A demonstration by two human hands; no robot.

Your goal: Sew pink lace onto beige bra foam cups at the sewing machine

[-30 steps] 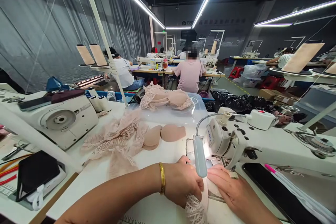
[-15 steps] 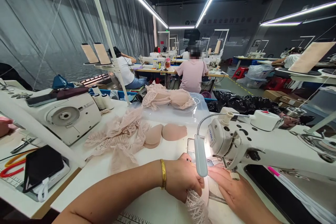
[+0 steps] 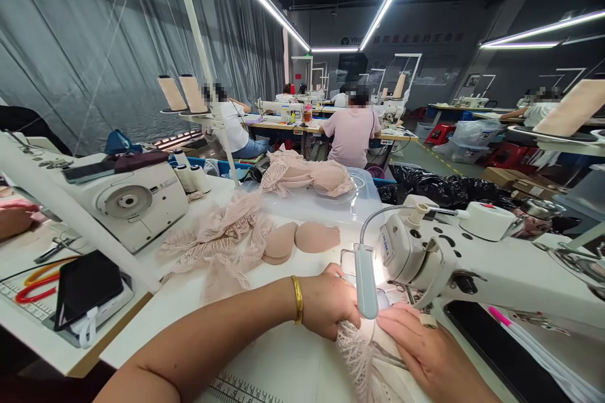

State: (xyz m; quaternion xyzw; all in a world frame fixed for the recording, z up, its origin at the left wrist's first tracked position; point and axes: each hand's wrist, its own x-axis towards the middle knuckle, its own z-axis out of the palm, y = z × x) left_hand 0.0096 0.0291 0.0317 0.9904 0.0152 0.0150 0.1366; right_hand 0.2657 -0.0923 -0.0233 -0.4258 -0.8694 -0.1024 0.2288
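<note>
My left hand [image 3: 328,303], a gold bangle on its wrist, is closed on a piece of pink lace fabric [image 3: 355,359] at the needle of a white sewing machine [image 3: 454,264]. My right hand [image 3: 418,349] lies flat on the same fabric, fingers stretched toward the needle. A small lamp on a flexible neck [image 3: 366,283] hangs in front of the needle and hides part of both hands. Two beige foam cups [image 3: 302,239] lie on the white table [image 3: 293,359] behind my left hand, next to a heap of pink lace [image 3: 222,239].
A clear plastic bin [image 3: 326,204] carries more lace pieces. Another white machine [image 3: 127,201] stands at left, with a black phone [image 3: 87,286] and red scissors [image 3: 35,280] near it. Black bags [image 3: 439,189] lie beyond my machine. Other people sit sewing at tables farther back.
The view has shifted a little, so everything sits further right and down. My left hand has drawn the lace slightly toward me. My right hand stays flat on the fabric.
</note>
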